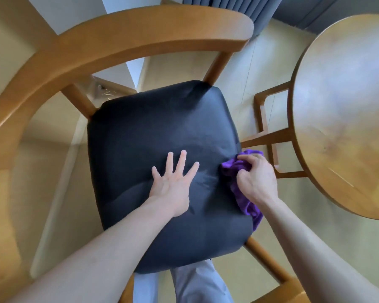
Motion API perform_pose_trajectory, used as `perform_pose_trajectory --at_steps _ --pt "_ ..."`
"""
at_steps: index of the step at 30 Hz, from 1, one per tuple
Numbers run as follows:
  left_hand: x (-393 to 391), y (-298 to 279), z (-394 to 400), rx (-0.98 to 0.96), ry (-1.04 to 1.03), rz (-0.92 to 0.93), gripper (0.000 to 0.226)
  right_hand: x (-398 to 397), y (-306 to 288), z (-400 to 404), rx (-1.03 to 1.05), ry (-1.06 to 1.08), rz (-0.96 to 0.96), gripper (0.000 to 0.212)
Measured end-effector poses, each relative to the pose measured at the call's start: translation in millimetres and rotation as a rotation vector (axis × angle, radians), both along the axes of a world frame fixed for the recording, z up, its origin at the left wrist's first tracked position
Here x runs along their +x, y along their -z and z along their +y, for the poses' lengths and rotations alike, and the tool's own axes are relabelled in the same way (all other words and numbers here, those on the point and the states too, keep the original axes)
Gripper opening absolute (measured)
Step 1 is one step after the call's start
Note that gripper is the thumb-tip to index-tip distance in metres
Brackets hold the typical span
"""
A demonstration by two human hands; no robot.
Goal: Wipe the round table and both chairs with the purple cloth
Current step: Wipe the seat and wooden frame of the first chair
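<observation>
Below me stands a wooden chair with a curved backrest (127, 38) and a black padded seat (158, 132). My left hand (173, 182) lies flat on the seat's near middle, fingers spread, holding nothing. My right hand (257, 178) is closed on the bunched purple cloth (242, 193) and presses it against the seat's right edge; part of the cloth hangs down over that edge. The round wooden table (346, 110) stands to the right of the chair.
A wooden frame (269, 136), apparently the table's base, shows between the seat and the tabletop. Grey curtains (225, 5) hang at the top. The floor (278, 226) is pale. My trouser legs (190, 285) are just behind the seat's near edge.
</observation>
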State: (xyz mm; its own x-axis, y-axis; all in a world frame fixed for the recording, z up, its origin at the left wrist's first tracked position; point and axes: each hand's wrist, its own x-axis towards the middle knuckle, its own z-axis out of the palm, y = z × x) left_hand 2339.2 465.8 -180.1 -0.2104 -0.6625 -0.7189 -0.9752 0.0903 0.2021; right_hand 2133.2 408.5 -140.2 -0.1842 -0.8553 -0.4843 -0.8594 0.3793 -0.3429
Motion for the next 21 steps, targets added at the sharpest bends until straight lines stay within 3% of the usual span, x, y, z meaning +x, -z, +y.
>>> perform_pose_trajectory --at_steps 3,9,13,16,18,21 --pt "-2 11 5 -0.021 0.096 -0.108 0.118 20 13 -35 -0.114 -0.061 -0.054 0.057" --pt "-5 19 13 -0.06 0.13 -0.189 0.128 43 41 16 0.117 -0.345 0.169 0.075" --pt "-7 20 14 -0.078 0.127 -0.195 0.125 20 23 44 0.162 -0.442 0.114 0.05" --pt "-6 22 10 -0.092 0.137 -0.192 0.124 10 7 21 0.195 -0.237 -0.071 0.037" --pt "-6 20 9 -0.084 0.154 -0.189 0.124 11 -2 -2 0.055 -0.078 -0.183 0.031" --pt "-4 20 8 -0.105 0.188 -0.193 0.126 18 0 -42 -0.147 -0.021 -0.16 0.053"
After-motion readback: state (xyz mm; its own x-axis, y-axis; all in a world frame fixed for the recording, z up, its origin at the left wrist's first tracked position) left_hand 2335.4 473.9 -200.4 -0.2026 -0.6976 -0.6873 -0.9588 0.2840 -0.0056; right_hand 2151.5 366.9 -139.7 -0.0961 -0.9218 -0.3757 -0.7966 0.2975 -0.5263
